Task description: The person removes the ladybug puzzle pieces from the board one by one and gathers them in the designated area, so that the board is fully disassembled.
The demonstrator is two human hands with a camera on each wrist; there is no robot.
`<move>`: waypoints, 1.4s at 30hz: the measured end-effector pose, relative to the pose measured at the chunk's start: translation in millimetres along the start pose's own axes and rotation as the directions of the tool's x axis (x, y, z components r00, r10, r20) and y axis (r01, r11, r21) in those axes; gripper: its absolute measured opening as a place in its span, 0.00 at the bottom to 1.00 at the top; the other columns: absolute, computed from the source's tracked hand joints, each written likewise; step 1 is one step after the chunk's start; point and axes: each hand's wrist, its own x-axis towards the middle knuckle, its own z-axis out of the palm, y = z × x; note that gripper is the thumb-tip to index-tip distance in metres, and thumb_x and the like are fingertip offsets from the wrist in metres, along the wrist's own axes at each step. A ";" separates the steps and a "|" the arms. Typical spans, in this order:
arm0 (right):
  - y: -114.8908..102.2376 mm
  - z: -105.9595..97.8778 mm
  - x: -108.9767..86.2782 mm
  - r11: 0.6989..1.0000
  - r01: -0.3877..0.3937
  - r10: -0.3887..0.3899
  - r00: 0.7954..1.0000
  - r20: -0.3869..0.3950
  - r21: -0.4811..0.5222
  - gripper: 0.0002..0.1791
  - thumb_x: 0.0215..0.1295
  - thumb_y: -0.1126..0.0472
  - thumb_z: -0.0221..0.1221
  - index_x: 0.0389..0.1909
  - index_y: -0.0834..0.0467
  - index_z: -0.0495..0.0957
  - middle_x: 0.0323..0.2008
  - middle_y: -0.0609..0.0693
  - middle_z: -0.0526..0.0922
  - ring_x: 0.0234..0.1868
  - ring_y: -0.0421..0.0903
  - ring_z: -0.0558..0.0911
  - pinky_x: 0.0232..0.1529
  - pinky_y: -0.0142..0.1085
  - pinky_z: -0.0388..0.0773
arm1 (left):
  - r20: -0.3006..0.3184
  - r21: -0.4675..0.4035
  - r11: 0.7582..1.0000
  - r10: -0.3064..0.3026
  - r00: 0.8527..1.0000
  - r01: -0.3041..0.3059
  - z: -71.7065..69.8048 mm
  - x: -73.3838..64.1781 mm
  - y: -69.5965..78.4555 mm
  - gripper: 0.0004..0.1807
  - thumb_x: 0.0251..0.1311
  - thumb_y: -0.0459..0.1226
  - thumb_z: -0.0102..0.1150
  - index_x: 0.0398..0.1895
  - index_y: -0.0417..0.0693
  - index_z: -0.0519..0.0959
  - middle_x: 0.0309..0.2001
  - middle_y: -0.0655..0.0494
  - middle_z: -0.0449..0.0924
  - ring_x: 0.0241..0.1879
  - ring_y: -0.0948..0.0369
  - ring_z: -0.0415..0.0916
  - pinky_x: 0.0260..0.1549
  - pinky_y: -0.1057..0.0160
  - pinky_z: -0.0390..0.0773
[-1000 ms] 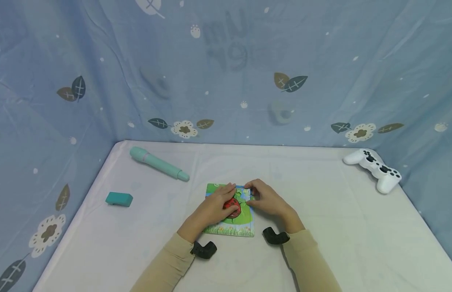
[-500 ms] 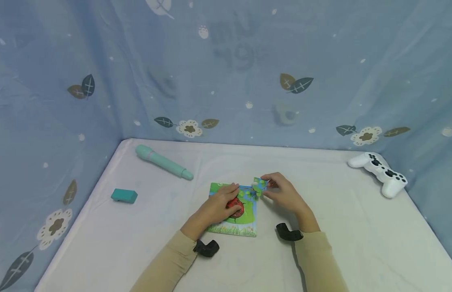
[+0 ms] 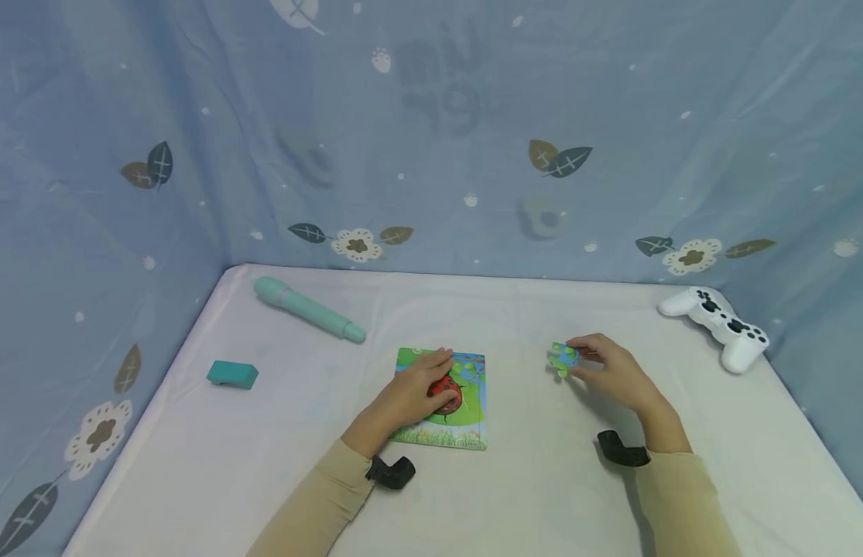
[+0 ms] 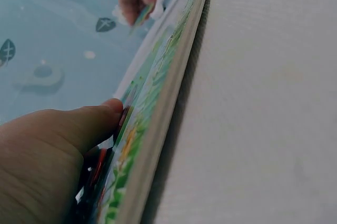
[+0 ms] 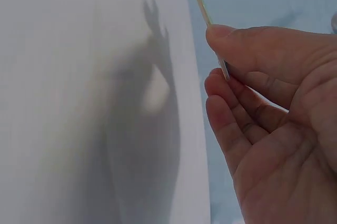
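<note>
A square jigsaw puzzle [image 3: 462,437] with a red ladybird on green lies on the white table, its upper right showing blue sky and leaves. My left hand [image 3: 410,394] rests on its left part with the fingers extended, covering some of the picture. In the left wrist view the thumb touches the board's top. To the right of the puzzle, my right hand [image 3: 615,377] pinches a green and blue puzzle piece [image 3: 562,359] between thumb and fingers. The right wrist view shows that piece [image 5: 202,5] edge-on, held clear of the table.
A mint-green toy microphone [image 3: 309,309] lies at the back left, with a teal block [image 3: 233,374] nearer on the left. A white game controller [image 3: 715,325] sits at the far right edge. Blue patterned cloth [image 3: 431,155] hangs behind the white table [image 3: 515,495].
My right hand has lifted the piece from the puzzle's upper right corner and carried it to the right. My left hand has stayed on the puzzle.
</note>
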 end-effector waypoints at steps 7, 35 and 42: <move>21.4 -24.1 -16.4 0.993 -0.100 0.101 0.995 0.007 -0.057 0.24 0.63 0.59 0.61 0.58 0.65 0.72 0.55 0.63 0.74 0.54 0.60 0.75 0.56 0.52 0.73 | -0.001 0.007 1.000 -0.002 1.000 0.002 -0.8 -1.0 -2.8 0.35 0.63 0.51 0.56 0.68 0.41 0.65 0.71 0.51 0.59 0.71 0.52 0.55 0.66 0.53 0.65; 66.1 -44.3 -28.5 0.997 -0.037 0.039 0.999 0.021 -0.073 0.24 0.62 0.63 0.62 0.58 0.66 0.73 0.55 0.64 0.72 0.51 0.23 0.66 0.46 0.13 0.62 | -0.001 -0.004 1.000 0.028 1.000 -0.028 -4.6 0.5 2.5 0.34 0.63 0.49 0.56 0.68 0.40 0.65 0.71 0.49 0.59 0.71 0.49 0.56 0.65 0.50 0.66; 54.5 -45.0 -28.3 0.993 -0.113 0.115 0.993 0.027 -0.043 0.30 0.64 0.59 0.59 0.64 0.67 0.64 0.62 0.68 0.66 0.62 0.67 0.65 0.64 0.36 0.68 | -0.007 -0.010 1.000 0.013 1.000 -0.013 -2.0 -1.4 0.6 0.34 0.63 0.50 0.57 0.68 0.41 0.65 0.71 0.49 0.59 0.71 0.49 0.56 0.65 0.50 0.66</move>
